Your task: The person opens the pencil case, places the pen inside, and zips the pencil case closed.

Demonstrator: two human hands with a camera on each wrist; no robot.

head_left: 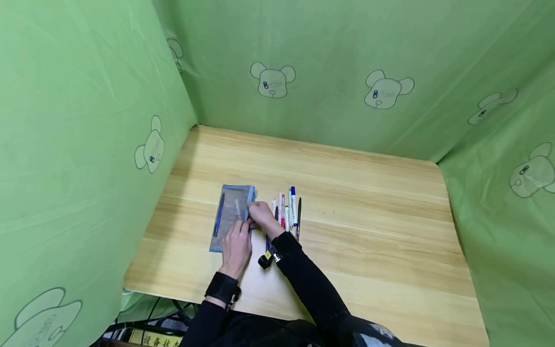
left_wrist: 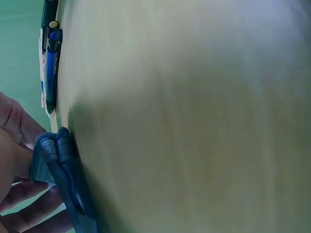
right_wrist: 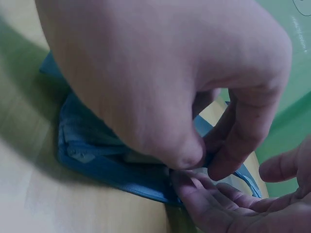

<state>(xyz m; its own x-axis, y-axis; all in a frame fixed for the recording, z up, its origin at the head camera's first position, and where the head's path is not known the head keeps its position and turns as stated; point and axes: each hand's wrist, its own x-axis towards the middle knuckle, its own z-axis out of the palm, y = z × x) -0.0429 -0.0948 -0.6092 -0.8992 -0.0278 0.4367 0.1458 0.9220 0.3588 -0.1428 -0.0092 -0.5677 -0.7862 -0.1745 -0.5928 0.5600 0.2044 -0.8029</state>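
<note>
A blue-edged mesh pencil case lies flat on the wooden table. A blue pen and a pale capped pen show through its mesh. My left hand lies over its near right part and holds the edge; in the left wrist view, fingers curl beside the folded zip end. At the zipped right side, my right hand pinches the edge between thumb and forefinger. The right wrist view shows both hands' fingertips meeting at the case's parted mouth; the right hand hides part of it.
Right of the case lies a loose row of several pens and markers, among them a blue-capped marker, a pink pen and a black pen. The wooden table extends right. Green curtains surround its back and sides.
</note>
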